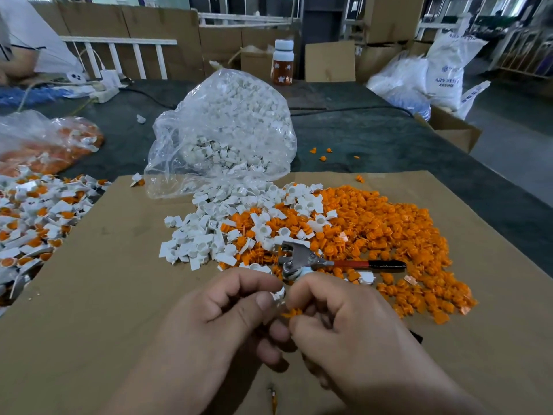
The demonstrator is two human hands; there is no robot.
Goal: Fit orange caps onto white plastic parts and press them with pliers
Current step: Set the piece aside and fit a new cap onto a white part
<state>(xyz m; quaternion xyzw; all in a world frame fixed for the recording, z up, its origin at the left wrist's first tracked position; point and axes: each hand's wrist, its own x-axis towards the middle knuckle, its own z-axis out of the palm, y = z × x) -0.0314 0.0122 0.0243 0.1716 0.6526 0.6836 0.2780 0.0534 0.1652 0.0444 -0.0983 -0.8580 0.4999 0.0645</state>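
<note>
Both hands are close together over the flat brown cardboard sheet [113, 295]. The left hand [224, 322] pinches a small white plastic part [279, 293] between thumb and forefinger, and the right hand [344, 322] has its fingers curled on a ribbed orange cap [291, 312] right beside it. The metal pliers with the red-and-black handle [329, 262] lie just beyond, on the heap of loose orange caps [389, 229].

You have a part [279, 292] in your left hand [227, 313] and a cap [291, 313] in your right hand [335, 319], low over the cardboard [89, 295]. Just behind them, the pliers [311, 260] lie at the near edge of the caps pile [389, 229]. Loose parts [203, 235] lie to its left, with the parts bag [227, 130] behind. Off the cardboard's left edge lie assembled pieces [36, 217], with a second bag [45, 142] behind them.
</note>
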